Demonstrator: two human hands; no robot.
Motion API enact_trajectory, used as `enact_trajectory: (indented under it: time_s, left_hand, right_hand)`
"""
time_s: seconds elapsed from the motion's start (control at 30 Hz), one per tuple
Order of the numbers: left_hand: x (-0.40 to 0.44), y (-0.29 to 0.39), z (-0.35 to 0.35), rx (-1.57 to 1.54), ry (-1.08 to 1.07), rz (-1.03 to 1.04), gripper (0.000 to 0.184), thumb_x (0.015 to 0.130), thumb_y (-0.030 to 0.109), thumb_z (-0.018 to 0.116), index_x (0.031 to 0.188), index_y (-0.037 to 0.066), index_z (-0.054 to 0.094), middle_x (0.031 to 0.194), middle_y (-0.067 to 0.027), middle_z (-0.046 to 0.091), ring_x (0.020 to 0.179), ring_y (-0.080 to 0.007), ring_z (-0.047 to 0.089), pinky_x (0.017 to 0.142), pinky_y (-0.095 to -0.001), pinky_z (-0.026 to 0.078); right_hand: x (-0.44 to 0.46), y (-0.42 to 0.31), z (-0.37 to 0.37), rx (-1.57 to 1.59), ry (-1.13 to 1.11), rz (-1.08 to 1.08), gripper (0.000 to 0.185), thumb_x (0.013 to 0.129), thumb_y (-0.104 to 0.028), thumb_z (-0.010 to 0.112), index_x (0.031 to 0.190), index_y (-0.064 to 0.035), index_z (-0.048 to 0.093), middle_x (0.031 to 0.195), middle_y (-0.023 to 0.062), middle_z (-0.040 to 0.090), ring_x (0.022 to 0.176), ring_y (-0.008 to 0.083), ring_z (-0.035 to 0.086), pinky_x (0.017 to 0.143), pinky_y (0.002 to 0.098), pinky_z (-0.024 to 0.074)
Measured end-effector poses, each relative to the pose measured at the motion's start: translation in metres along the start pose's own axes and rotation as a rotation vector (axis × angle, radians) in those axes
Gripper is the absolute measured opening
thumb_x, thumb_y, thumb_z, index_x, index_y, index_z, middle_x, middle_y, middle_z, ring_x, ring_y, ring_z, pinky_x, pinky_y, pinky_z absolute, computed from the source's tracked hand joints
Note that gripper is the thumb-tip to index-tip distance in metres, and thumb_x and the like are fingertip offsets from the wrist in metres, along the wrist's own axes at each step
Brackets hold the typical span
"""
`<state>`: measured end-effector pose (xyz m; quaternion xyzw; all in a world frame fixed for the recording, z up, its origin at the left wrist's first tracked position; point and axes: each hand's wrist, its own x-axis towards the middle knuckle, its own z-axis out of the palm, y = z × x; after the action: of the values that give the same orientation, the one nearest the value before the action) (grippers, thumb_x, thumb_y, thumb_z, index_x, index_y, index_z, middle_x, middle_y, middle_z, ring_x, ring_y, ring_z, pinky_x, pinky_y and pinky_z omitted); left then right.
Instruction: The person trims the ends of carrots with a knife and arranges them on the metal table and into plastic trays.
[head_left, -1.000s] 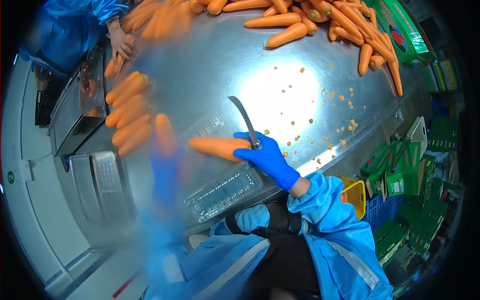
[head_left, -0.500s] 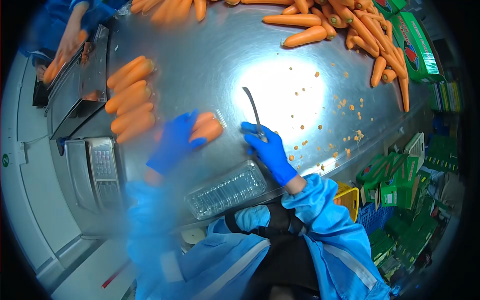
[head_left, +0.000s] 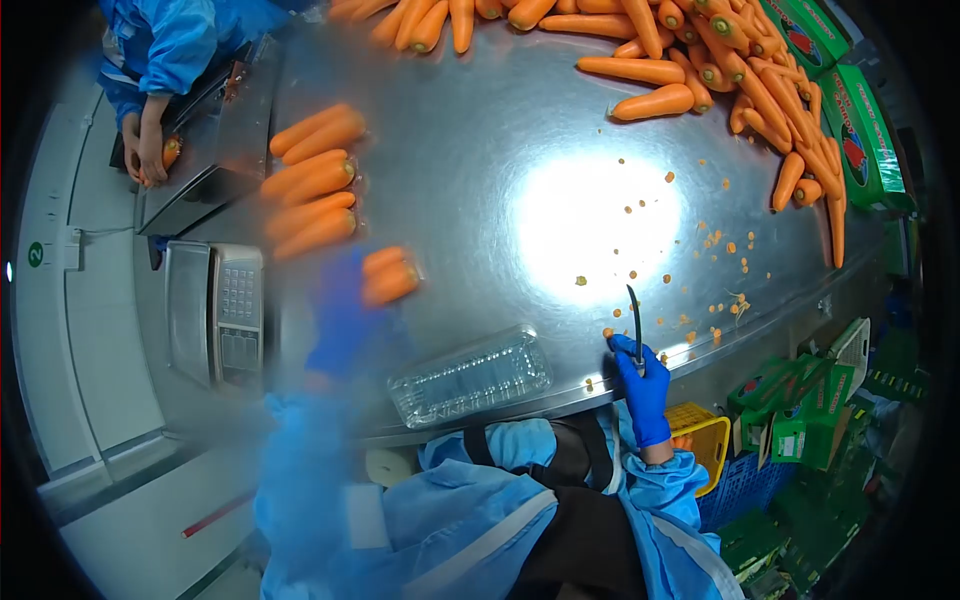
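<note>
My left hand point(head_left: 343, 310), blue-gloved and smeared by motion, is at a tray of carrots point(head_left: 390, 277); its fingers cannot be made out. Beyond it, more packed carrots point(head_left: 314, 222) lie in a row on the steel table. My right hand point(head_left: 642, 385), also gloved, is closed around a knife point(head_left: 636, 320) with a thin curved blade pointing away from me. Near its fingertips lies a small orange carrot piece point(head_left: 608, 333). Between my hands, close to the table edge, rests a clear plastic tray point(head_left: 470, 377) with no carrots in it.
Loose carrots point(head_left: 740, 80) are heaped at the far right beside green cartons point(head_left: 865, 140). Carrot scraps point(head_left: 715, 240) dot the steel table point(head_left: 450, 150). A scale point(head_left: 238, 310) stands left. Another person's hands point(head_left: 147, 150) hold a carrot by a metal machine. A yellow crate point(head_left: 705, 440) sits below.
My left hand has brought the carrots left toward the row. My right hand has moved right and nearer the table edge with the knife. The other person's hands have shifted.
</note>
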<state>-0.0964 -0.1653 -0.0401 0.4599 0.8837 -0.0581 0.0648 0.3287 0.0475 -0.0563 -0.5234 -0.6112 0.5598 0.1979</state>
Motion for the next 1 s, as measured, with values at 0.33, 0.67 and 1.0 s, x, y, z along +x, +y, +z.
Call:
enact_trajectory:
  time_s: [0.33, 0.67, 1.0]
  left_hand:
    - [0.024, -0.074, 0.038, -0.181, 0.228, -0.088, 0.115, 0.067, 0.004, 0.085, 0.158, 0.025, 0.017, 0.155, -0.0234, 0.026, 0.142, -0.0523, 0.021, 0.115, -0.0535, 0.031]
    - [0.136, -0.117, 0.048, 0.018, 0.169, -0.136, 0.117, 0.068, 0.017, 0.087, 0.158, 0.027, 0.014, 0.156, -0.0243, 0.026, 0.142, -0.0529, 0.022, 0.115, -0.0607, 0.026]
    - [0.184, -0.027, 0.032, -0.464, 0.752, 0.035, 0.069, 0.085, 0.025, 0.069, 0.146, 0.008, 0.041, 0.127, -0.012, 0.053, 0.11, -0.0237, 0.054, 0.095, -0.0373, 0.045]
  right_hand:
    - [-0.002, -0.001, 0.005, 0.035, 0.108, -0.006, 0.023, 0.091, -0.006, 0.066, 0.113, 0.0009, 0.07, 0.104, 0.0092, 0.074, 0.093, 0.0128, 0.068, 0.087, 0.027, 0.0529]
    - [-0.005, -0.015, 0.006, 0.052, 0.125, 0.009, 0.021, 0.093, -0.008, 0.066, 0.111, 0.0009, 0.071, 0.099, 0.0081, 0.074, 0.089, 0.0103, 0.067, 0.08, 0.0253, 0.0522]
    - [-0.002, -0.011, 0.005, 0.071, 0.13, 0.046, 0.022, 0.093, -0.018, 0.068, 0.109, -0.0024, 0.073, 0.088, 0.0041, 0.073, 0.077, 0.0082, 0.065, 0.073, 0.0248, 0.0518]
